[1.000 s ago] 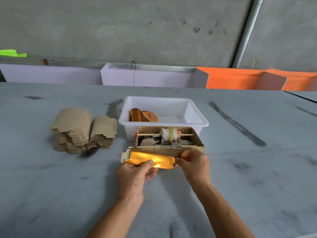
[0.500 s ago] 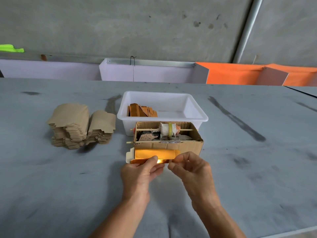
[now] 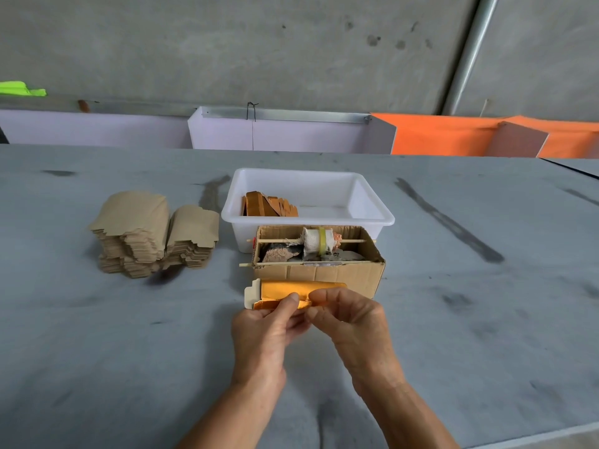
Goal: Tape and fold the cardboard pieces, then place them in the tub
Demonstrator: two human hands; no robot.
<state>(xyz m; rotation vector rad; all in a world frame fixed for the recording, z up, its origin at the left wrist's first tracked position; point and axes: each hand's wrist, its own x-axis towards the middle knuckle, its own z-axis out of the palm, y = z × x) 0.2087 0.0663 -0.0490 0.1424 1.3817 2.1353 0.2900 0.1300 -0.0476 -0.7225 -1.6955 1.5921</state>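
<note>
A gold cardboard piece (image 3: 291, 291) is being pinched by the left hand (image 3: 264, 332) and right hand (image 3: 351, 319), above the table (image 3: 486, 319), just before the cardboard box (image 3: 324, 275) fronting the tub (image 3: 308, 218).

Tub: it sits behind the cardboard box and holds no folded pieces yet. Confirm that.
Wrong on one point. The head view shows the tub behind the box, but several folded pieces already lie in its left end.
</note>
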